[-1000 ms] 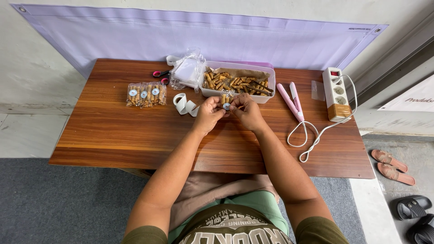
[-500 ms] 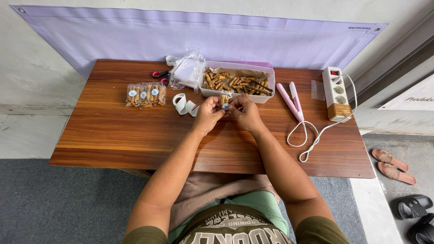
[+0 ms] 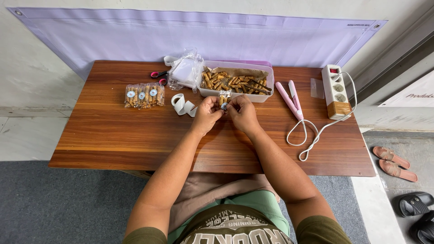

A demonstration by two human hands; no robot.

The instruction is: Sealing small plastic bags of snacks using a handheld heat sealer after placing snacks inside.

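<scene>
Both of my hands meet over the middle of the wooden table [image 3: 113,135]. My left hand [image 3: 206,113] and my right hand [image 3: 242,113] pinch a small clear packet of snack sticks [image 3: 224,98] between them, with a round sticker on its front. Just behind it stands a white tub of brown snack sticks [image 3: 235,81]. Three sealed packets with round stickers [image 3: 143,95] lie in a row at the left.
A roll of white sticker tape [image 3: 183,104] lies beside my left hand. Scissors with pink handles [image 3: 158,75] and a pile of clear bags [image 3: 185,70] sit at the back. A pink heat sealer [image 3: 289,98] and a power strip [image 3: 335,90] are at the right; sandals [image 3: 393,162] are on the floor.
My hands have stayed in the same spot on the packet; only the fingers have shifted slightly around the sticker.
</scene>
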